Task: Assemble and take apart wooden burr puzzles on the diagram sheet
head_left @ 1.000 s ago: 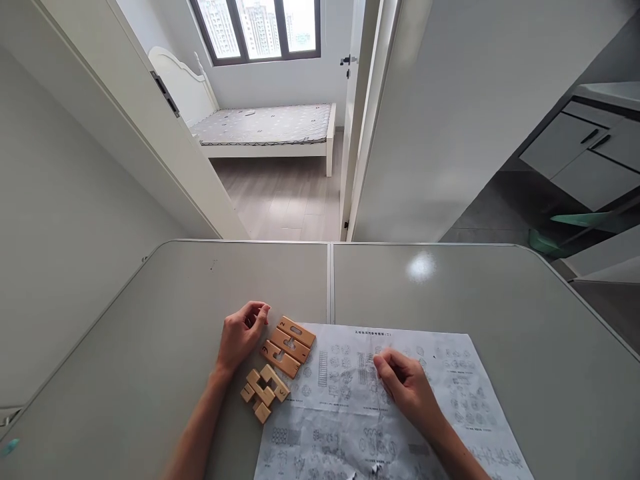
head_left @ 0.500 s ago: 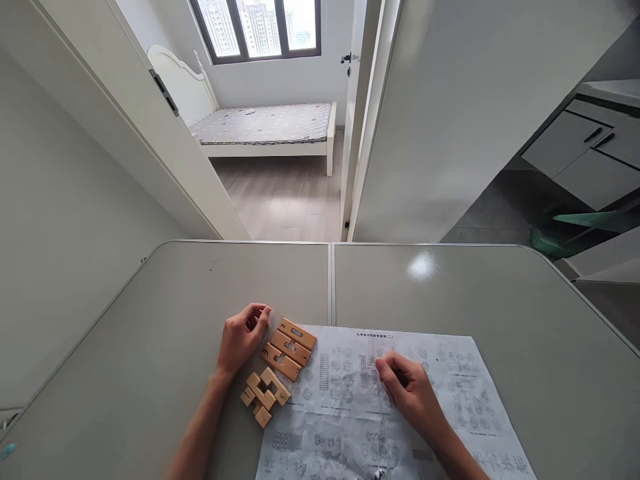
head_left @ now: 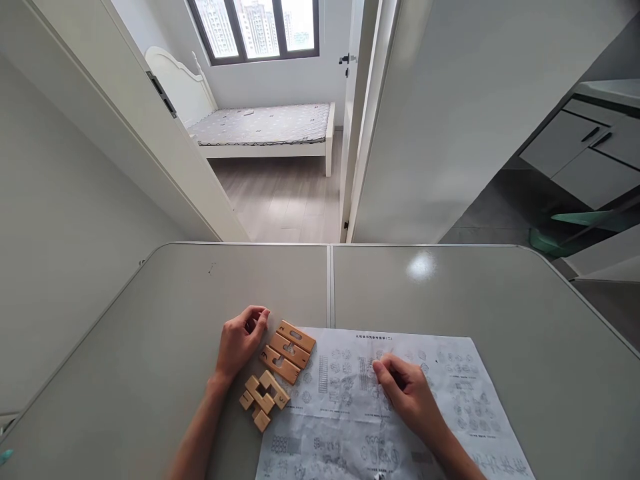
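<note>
Blocks (head_left: 299, 357), three and slotted, lie beside the loosely closed left hand (head_left: 241, 341); the closed right hand (head_left: 407, 392) overlies one sheet (head_left: 357, 412).

Three numbered, slotted wooden pieces (head_left: 300, 357) lie flat, side by side, at the upper-left edge of the creased, unfolded printed sheet (head_left: 350, 423); paler notched wooden pieces (head_left: 268, 403) lie clustered below them

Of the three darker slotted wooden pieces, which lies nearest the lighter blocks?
The lowest piece: it lies right beside the lighter blocks, while the middle piece and the piece marked 2 lie beyond it.
</note>
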`<state>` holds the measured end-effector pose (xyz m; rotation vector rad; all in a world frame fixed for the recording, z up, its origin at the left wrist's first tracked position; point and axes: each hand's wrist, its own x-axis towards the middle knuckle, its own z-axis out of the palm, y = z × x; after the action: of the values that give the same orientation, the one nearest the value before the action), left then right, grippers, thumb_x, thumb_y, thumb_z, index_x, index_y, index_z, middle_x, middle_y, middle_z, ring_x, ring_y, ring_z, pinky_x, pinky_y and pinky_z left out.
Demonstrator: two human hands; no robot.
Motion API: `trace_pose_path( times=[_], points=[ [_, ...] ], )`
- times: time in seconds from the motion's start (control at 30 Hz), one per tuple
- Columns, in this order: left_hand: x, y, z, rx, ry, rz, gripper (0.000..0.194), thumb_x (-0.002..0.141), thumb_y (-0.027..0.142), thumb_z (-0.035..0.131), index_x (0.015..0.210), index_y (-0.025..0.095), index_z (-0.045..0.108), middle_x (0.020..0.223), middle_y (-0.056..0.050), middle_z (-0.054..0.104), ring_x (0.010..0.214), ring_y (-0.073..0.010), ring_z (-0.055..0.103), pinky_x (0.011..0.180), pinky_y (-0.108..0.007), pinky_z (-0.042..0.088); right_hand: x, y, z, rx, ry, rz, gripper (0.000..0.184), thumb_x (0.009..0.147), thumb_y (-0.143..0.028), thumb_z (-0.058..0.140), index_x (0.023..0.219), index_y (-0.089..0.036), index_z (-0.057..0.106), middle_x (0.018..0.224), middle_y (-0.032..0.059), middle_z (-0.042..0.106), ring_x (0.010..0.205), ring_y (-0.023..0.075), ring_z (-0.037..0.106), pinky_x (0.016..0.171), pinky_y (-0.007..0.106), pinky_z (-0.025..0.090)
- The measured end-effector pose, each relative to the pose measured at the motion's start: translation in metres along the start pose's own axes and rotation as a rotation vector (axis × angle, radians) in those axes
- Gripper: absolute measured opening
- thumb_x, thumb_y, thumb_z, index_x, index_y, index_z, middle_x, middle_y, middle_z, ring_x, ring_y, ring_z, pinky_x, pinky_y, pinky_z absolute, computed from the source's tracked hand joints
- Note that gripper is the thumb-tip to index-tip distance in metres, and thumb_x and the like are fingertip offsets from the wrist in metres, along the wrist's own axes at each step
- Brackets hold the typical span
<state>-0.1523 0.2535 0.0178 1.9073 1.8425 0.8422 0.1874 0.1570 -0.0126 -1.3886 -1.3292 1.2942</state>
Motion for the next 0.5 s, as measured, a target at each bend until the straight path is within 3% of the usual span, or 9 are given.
trace_pose_path(
  times=[0.5],
  points=[
    [-0.0012,-0.0016,0.0002,0.024,0.002,0.0,0.039,0.099,0.055,0.053,0.091,0.023,0.071,0.067,0.002,0.067,0.058,-0.0151,0.058,0.062,-0.025,0.048,0.0002,-0.001,0.0004,-0.03,-0.005,-0.034,0.051,0.102,-0.059,0.053,0.066,-0.023,0.044,0.058,-0.0054,0.034,0.052,0.0127,0.029,0.05,0.027,0.027]
  ],
)
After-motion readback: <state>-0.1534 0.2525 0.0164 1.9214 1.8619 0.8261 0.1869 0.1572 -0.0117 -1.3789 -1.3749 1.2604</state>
